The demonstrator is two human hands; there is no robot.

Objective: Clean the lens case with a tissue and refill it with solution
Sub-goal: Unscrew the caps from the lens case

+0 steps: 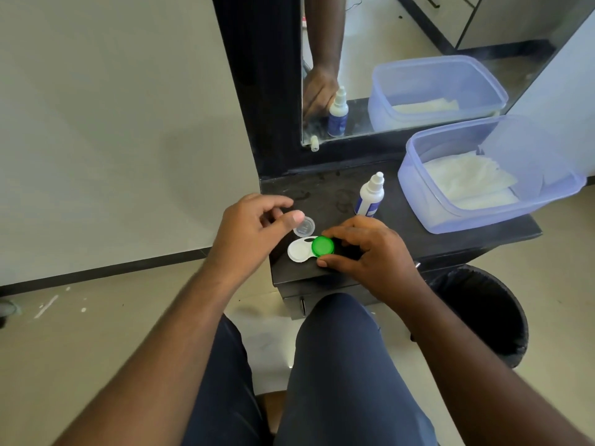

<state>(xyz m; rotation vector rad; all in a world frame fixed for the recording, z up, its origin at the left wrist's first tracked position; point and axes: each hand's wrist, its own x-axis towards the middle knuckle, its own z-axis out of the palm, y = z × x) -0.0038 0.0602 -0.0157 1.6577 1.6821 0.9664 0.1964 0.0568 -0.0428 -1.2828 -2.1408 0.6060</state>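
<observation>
Early stage, I judge: lens case (301,250) on table (418,233) edge, 1 clear cap (304,226) off, right hand (367,252) grip curled around green cap (323,246), left hand (254,225) loose, empty; tissues (463,180) and solution bottle (370,196) apparently untouched.

This looks like a dressing corner in a home or a plainly furnished room. A small black table (450,233) with a drawer stands against a tall black-framed mirror (402,43), beside a bare pale wall (112,107) with a dark skirting strip. The floor (80,349) is light tile, and a black-lined waste bin (492,313) sits by the table.
</observation>
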